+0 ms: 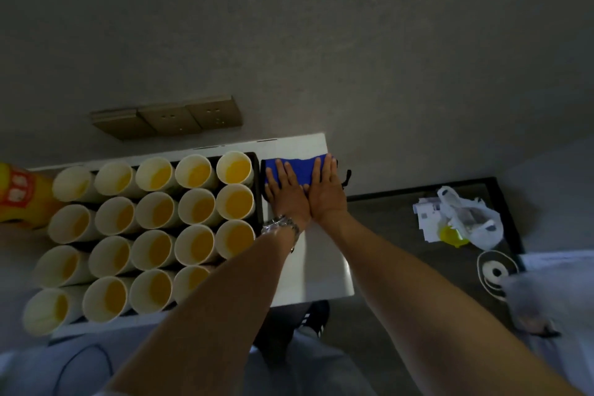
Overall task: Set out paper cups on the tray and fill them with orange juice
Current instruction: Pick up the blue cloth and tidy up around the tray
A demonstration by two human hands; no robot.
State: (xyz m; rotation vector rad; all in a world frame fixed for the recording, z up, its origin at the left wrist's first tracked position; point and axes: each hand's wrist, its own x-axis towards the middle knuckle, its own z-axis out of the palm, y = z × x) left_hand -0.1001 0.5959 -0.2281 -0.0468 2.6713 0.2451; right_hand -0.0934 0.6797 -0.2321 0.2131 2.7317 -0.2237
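My left hand (pixel 287 194) and right hand (pixel 324 193) lie flat, palms down, side by side on a blue cloth (pixel 297 167); inner edges of the hands touch. Fingers straight and relaxed, pressing the cloth, gripping nothing. Watch (pixel 283 224) on left wrist.

Cloth sits at the far right corner of the white surface (pixel 321 267), its long axis running left to right along the far edge. It lies just beside the right wall of the tray (pixel 258 190); whether cloth and tray touch, I cannot tell.

Tray: dark, directly left of my left hand, close to it. Its long axis runs left to right, parallel to the wall. My left forearm crosses over its near right corner and hides what stands there.

Paper cups (pixel 193 209) stand upright on the tray, mouths up, packed in rows and touching their neighbours: five per row across the far three rows, four visible in the nearest row. Each visible cup holds orange juice (pixel 237 205).

Orange juice bottle (pixel 19 193) at far left, beyond the tray, cut off by the frame edge; red label facing me.

Outward: wall sockets (pixel 167 117) above the tray. To the right, lower down, a dark mat (pixel 385 219) carrying a plastic bag (pixel 467 219).
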